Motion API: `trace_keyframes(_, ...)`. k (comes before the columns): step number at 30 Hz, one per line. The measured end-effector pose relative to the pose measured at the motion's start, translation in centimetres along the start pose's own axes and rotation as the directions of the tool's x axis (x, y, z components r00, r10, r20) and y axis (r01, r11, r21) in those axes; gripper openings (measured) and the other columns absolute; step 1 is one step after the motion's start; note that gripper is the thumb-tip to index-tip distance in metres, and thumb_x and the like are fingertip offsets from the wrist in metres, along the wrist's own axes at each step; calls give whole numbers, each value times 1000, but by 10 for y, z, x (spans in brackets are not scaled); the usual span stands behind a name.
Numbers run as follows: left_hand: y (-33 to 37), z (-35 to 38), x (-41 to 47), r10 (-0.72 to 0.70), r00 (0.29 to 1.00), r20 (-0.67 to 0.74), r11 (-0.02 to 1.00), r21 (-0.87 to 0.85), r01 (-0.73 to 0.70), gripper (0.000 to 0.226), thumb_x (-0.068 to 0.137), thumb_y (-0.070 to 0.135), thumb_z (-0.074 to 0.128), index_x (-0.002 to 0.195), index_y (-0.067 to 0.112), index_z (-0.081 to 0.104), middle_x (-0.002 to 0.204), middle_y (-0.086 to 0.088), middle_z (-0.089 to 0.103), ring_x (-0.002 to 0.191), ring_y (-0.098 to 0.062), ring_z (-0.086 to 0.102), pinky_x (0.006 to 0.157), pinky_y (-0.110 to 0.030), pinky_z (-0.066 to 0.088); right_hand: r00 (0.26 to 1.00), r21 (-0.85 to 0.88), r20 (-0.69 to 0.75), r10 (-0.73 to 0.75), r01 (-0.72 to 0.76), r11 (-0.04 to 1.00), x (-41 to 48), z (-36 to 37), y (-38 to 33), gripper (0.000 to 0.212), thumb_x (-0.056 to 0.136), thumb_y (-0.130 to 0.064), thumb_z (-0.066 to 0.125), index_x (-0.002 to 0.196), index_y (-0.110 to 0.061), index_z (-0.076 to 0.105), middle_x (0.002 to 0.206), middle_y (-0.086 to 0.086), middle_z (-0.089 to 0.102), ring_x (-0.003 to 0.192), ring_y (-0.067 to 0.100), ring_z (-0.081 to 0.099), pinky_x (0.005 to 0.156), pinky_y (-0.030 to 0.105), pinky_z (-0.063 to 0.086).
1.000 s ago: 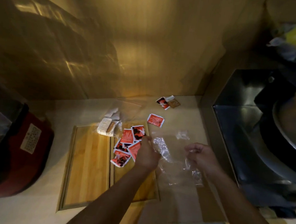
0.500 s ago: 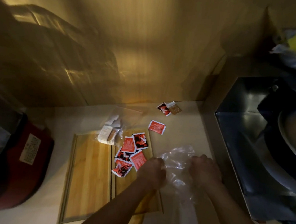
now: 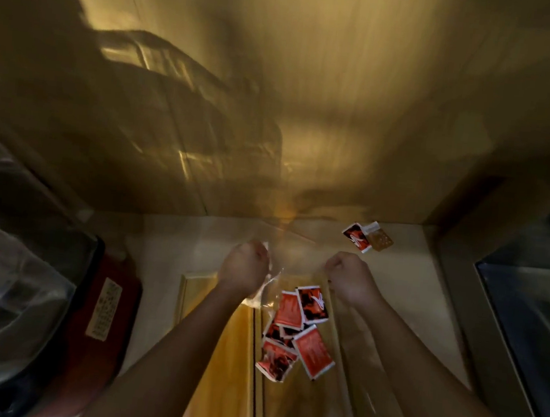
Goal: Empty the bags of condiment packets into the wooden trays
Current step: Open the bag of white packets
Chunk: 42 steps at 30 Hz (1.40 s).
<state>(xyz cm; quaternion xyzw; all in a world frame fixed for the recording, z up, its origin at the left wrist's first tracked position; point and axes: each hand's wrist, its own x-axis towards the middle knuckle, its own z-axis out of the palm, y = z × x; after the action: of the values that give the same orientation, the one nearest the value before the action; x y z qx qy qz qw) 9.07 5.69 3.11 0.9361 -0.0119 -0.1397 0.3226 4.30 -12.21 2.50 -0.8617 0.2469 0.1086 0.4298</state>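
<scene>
Two wooden trays lie side by side on the counter, the left tray [image 3: 229, 355] bare and the right tray [image 3: 284, 407] holding several red condiment packets [image 3: 299, 328]. Over the trays' far end, my left hand [image 3: 244, 267] and my right hand [image 3: 351, 276] are both closed into fists. Each grips an edge of a clear plastic bag [image 3: 296, 252] stretched between them. The film is faint, and I cannot see what is inside it. A crumpled bit of plastic [image 3: 267, 291] hangs below my left hand.
A red packet and a brown one [image 3: 368, 237] lie on the counter at the back right. A red appliance [image 3: 105, 319] and a clear plastic container [image 3: 7, 283] stand at the left. A steel unit [image 3: 525, 316] borders the right. A wooden wall rises behind.
Both hands have left the crumpled bag right of the trays and moved forward to the trays' far end, where they now grip a clear bag. The view has tilted up.
</scene>
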Motion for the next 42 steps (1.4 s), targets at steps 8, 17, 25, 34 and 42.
trace_keyframes(8,-41,2,56,-191,972,138,952,-215,218,61,69,46,57,118,10,55,118,-15,63,106,-34,61,92,-45,51,972,283,-5,233,-222,933,62,47,-19,42,82,-18,64,116,4,53,115,19,62,102,34,61,77,33,45)
trace_keyframes(17,-38,-10,65,-122,883,454,677,-612,408,27,92,27,51,71,11,58,36,7,46,30,-4,36,35,-16,22,925,741,178,337,-351,572,68,52,-35,13,81,-8,58,92,-3,64,72,8,56,66,21,53,55,31,42)
trace_keyframes(25,-49,-47,41,134,901,412,515,-806,292,37,80,46,60,94,13,71,74,-7,53,60,-19,49,55,-28,37,934,782,310,-178,-144,606,49,39,-62,23,76,-17,63,90,0,61,89,20,60,88,31,58,91,47,45)
trace_keyframes(34,-34,-120,-20,262,886,382,781,-624,38,16,78,30,66,81,15,68,71,-1,68,64,-13,63,56,-23,50,756,530,482,-443,151,835,-1,29,-119,8,76,-9,65,72,-14,62,60,3,61,53,14,57,54,24,45)
trace_keyframes(42,-37,-121,-64,133,926,353,771,-624,127,24,90,-3,51,69,7,58,54,-2,63,42,-4,60,40,-18,47,699,363,496,-515,372,854,-30,51,-140,18,79,0,65,74,-16,58,64,-5,59,56,0,55,55,12,42)
